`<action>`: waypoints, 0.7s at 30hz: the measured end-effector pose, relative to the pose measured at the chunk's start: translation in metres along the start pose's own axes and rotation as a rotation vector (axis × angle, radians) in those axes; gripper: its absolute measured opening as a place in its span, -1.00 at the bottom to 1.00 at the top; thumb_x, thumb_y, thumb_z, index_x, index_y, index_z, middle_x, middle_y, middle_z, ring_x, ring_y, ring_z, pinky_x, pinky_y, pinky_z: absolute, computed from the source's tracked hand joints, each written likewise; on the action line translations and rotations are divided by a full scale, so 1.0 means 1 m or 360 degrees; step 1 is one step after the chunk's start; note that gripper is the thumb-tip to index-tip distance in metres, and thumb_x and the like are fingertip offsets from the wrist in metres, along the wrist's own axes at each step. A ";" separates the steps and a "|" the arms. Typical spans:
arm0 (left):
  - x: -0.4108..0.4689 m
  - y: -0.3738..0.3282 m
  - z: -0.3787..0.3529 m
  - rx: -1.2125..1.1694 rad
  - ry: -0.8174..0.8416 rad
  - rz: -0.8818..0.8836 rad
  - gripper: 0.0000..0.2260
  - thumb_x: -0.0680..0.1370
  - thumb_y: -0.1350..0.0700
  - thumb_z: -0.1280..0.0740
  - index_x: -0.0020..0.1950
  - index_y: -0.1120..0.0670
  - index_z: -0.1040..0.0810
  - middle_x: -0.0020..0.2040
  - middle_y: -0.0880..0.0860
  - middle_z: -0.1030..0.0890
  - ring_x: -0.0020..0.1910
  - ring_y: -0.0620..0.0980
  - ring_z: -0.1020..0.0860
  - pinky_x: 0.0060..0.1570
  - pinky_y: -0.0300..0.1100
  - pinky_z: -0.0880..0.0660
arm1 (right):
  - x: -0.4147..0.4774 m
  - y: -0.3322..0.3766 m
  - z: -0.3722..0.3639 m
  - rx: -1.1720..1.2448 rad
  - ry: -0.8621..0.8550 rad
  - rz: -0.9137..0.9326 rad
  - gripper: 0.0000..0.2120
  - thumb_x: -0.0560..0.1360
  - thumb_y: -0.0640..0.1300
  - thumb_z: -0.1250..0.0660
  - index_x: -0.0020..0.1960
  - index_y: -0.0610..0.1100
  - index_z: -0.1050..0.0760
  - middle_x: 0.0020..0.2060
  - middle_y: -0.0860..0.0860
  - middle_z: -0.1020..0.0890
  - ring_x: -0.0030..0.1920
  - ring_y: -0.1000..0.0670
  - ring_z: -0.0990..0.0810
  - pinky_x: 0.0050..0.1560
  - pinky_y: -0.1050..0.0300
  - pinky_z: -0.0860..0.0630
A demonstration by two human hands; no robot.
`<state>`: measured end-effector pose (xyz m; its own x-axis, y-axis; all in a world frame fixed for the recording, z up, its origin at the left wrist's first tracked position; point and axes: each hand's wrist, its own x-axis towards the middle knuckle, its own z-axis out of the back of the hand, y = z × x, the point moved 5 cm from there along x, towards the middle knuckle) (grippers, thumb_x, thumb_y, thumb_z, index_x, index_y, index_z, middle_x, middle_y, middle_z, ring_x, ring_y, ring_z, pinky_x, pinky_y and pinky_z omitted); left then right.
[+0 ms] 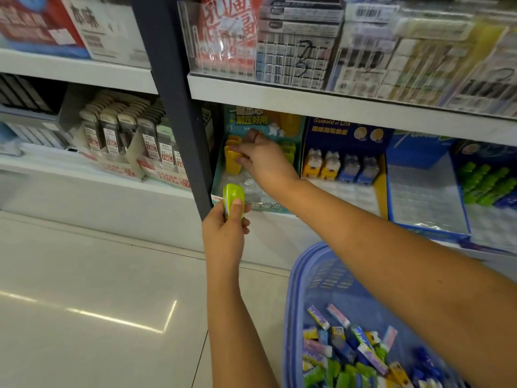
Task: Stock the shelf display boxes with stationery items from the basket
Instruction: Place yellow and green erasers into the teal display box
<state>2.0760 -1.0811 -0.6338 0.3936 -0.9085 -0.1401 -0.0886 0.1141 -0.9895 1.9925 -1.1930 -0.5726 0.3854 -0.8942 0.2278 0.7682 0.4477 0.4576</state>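
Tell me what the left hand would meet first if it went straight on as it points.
Probably the front wall of the teal display box, just beyond the green item that the left hand grips. Depth is unclear, so it might clear the wall.

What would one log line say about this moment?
left hand holds lime-green item | right hand at yellow items in teal display box, grip unclear | blue basket holds stock
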 end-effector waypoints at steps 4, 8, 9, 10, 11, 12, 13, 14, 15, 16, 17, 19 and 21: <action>0.001 0.000 0.000 0.0001 0.0007 0.0008 -0.85 0.60 0.06 -0.23 -0.06 0.02 -0.59 -0.26 -0.11 -0.65 -0.43 -0.28 -0.48 -0.37 -0.39 -0.50 | 0.000 0.000 -0.003 0.0170 0.0099 -0.0254 -0.90 0.60 -0.05 -0.14 -0.05 -0.05 -0.35 0.01 -0.21 -0.60 -0.01 -0.19 -0.57 -0.03 -0.04 -0.48; 0.001 0.001 -0.002 0.0037 0.0026 0.0023 -0.84 0.60 0.05 -0.23 -0.04 0.04 -0.59 -0.22 -0.09 -0.66 -0.43 -0.27 -0.47 -0.31 -0.31 -0.50 | 0.008 0.004 -0.006 0.0263 0.0170 -0.0376 -0.92 0.58 -0.13 -0.14 0.01 -0.09 -0.39 -0.02 -0.19 -0.59 -0.06 -0.17 -0.54 -0.18 0.04 -0.40; 0.000 0.000 -0.003 0.0044 0.0037 0.0029 -0.85 0.60 0.06 -0.24 -0.04 0.04 -0.59 -0.22 -0.09 -0.66 -0.43 -0.27 -0.47 -0.29 -0.30 -0.50 | 0.009 0.005 -0.004 0.0277 0.0175 -0.0390 -0.89 0.58 -0.13 -0.13 0.06 -0.10 -0.41 -0.03 -0.18 -0.58 -0.07 -0.15 -0.53 -0.18 0.07 -0.37; 0.000 -0.001 -0.003 0.0048 0.0049 0.0040 -0.85 0.60 0.06 -0.24 -0.05 0.03 -0.59 -0.22 -0.09 -0.66 -0.43 -0.27 -0.48 -0.27 -0.27 -0.50 | 0.010 0.005 -0.004 0.0286 0.0189 -0.0401 -0.88 0.59 -0.12 -0.13 0.07 -0.09 -0.41 -0.05 -0.16 -0.56 -0.07 -0.13 -0.51 -0.18 0.08 -0.35; 0.000 -0.002 -0.003 0.0050 0.0061 0.0050 -0.85 0.60 0.05 -0.24 -0.05 0.03 -0.59 -0.21 -0.09 -0.66 -0.42 -0.26 -0.48 -0.25 -0.25 -0.50 | 0.010 0.005 -0.003 0.0292 0.0205 -0.0416 -0.90 0.59 -0.11 -0.13 0.06 -0.06 -0.39 -0.05 -0.15 -0.54 -0.06 -0.11 -0.51 -0.16 0.08 -0.37; -0.001 -0.003 -0.003 0.0044 0.0069 0.0057 -0.85 0.60 0.05 -0.24 -0.03 0.03 -0.59 -0.19 -0.08 -0.67 -0.41 -0.26 -0.48 -0.23 -0.24 -0.51 | 0.009 0.004 -0.002 0.0291 0.0218 -0.0429 -0.94 0.59 -0.11 -0.14 0.04 -0.03 -0.37 -0.01 -0.15 -0.55 -0.02 -0.11 -0.52 -0.10 0.07 -0.40; -0.002 -0.004 -0.003 0.0034 0.0075 0.0057 -0.85 0.60 0.04 -0.24 0.01 0.04 -0.58 -0.17 -0.07 -0.67 -0.39 -0.25 -0.49 -0.23 -0.25 -0.51 | 0.008 0.003 -0.001 0.0252 0.0241 -0.0421 -0.94 0.59 -0.13 -0.16 0.04 -0.04 -0.38 0.06 -0.16 -0.55 0.05 -0.13 -0.53 -0.02 0.06 -0.42; -0.003 -0.006 -0.003 0.0016 0.0076 0.0047 -0.84 0.60 0.04 -0.24 0.06 0.06 -0.57 -0.15 -0.05 -0.68 -0.38 -0.24 -0.50 -0.25 -0.27 -0.51 | 0.006 0.003 0.001 0.0170 0.0262 -0.0351 -0.89 0.58 -0.15 -0.17 0.09 -0.09 -0.42 0.15 -0.17 -0.53 0.14 -0.14 -0.51 0.08 0.08 -0.42; -0.005 -0.008 -0.002 -0.0012 0.0069 0.0032 -0.82 0.60 0.04 -0.24 0.11 0.08 -0.54 -0.13 -0.04 -0.69 -0.37 -0.24 -0.52 -0.27 -0.30 -0.51 | 0.001 0.004 0.006 0.0111 0.0252 -0.0270 -0.78 0.59 -0.16 -0.17 0.20 -0.15 -0.45 0.21 -0.15 -0.49 0.19 -0.11 -0.49 0.15 0.14 -0.40; -0.006 -0.009 -0.002 -0.0044 0.0059 0.0018 -0.81 0.60 0.04 -0.25 0.13 0.10 -0.52 -0.13 -0.05 -0.69 -0.36 -0.24 -0.53 -0.30 -0.33 -0.51 | -0.006 0.005 0.012 0.0131 0.0188 -0.0176 -0.69 0.59 -0.16 -0.18 0.32 -0.15 -0.43 0.21 -0.12 -0.46 0.19 -0.03 -0.49 0.17 0.24 -0.40; -0.007 -0.011 -0.002 -0.0071 0.0054 0.0001 -0.81 0.60 0.04 -0.26 0.14 0.10 -0.52 -0.12 -0.06 -0.70 -0.35 -0.24 -0.54 -0.31 -0.36 -0.51 | -0.015 0.006 0.019 0.0217 0.0120 -0.0111 -0.63 0.59 -0.13 -0.20 0.39 -0.09 -0.39 0.15 -0.07 -0.47 0.09 0.08 -0.51 0.09 0.41 -0.38; -0.008 -0.015 -0.003 -0.0097 0.0078 -0.0056 -0.81 0.59 0.03 -0.27 0.12 0.09 -0.54 -0.13 -0.07 -0.69 -0.32 -0.22 -0.56 -0.31 -0.37 -0.50 | -0.037 0.005 0.031 0.0585 0.0102 -0.0094 -0.62 0.57 -0.07 -0.25 0.38 -0.02 -0.40 0.05 0.01 -0.53 -0.10 0.25 -0.50 -0.08 0.55 -0.39; -0.008 -0.021 -0.009 -0.0058 0.0139 -0.0142 -0.80 0.59 0.03 -0.27 0.12 0.08 -0.58 -0.16 -0.08 -0.65 -0.29 -0.19 -0.57 -0.29 -0.34 -0.51 | -0.057 0.000 0.034 0.0964 0.0245 -0.0138 -0.69 0.53 -0.10 -0.32 0.27 -0.08 -0.52 0.04 0.04 -0.63 -0.11 0.23 -0.58 -0.07 0.42 -0.52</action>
<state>2.0665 -1.0794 -0.6113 0.3207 -0.9461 -0.0462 -0.0908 0.0178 -0.9957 1.9532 -1.1425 -0.5560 0.4385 -0.8966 0.0623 0.3916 0.2530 0.8847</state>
